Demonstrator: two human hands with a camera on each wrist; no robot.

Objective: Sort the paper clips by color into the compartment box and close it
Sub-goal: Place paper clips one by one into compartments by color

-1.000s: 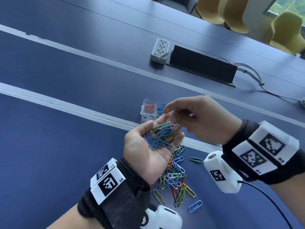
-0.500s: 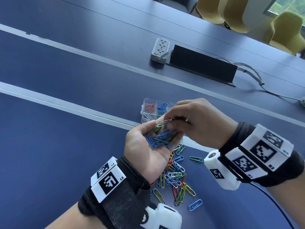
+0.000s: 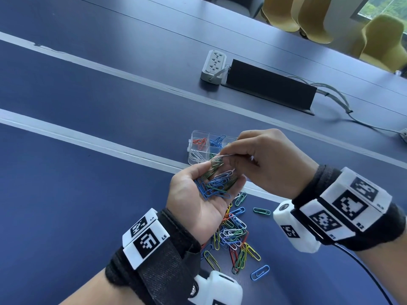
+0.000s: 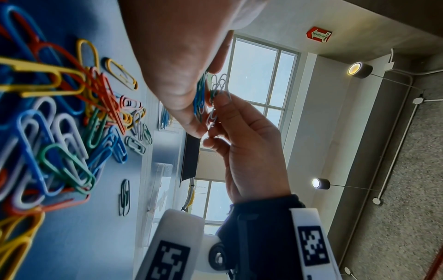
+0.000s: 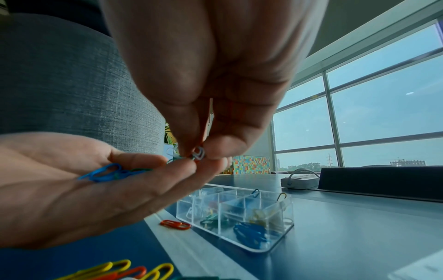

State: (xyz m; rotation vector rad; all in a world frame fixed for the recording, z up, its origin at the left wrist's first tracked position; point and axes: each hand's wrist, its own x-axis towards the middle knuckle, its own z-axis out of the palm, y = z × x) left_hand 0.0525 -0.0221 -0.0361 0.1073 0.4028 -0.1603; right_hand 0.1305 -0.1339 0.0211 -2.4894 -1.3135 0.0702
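Observation:
My left hand [image 3: 191,201] is held palm up above the table and carries a heap of blue, green and white paper clips [image 3: 217,183] on its cupped palm. My right hand [image 3: 223,155] reaches over the left fingertips and pinches a white clip [image 3: 229,154] between thumb and forefinger; the right wrist view shows that white clip [image 5: 199,152] in the pinch. The clear compartment box [image 3: 195,137] stands open just beyond the hands, with red, blue, white, green and yellow clips in separate cells. A mixed pile of clips [image 3: 233,236] lies on the table under my left wrist.
A white power strip [image 3: 213,64] and a black cable cover [image 3: 271,86] sit further back, with a grey cable [image 3: 339,100] running right. Stray clips lie around the pile, one blue [image 3: 259,272] and one green [image 3: 261,211]. A red clip [image 5: 175,224] lies beside the box.
My right hand has come down and left from beside the box to my left fingertips and has pinched a white clip there. The left hand has stayed in place.

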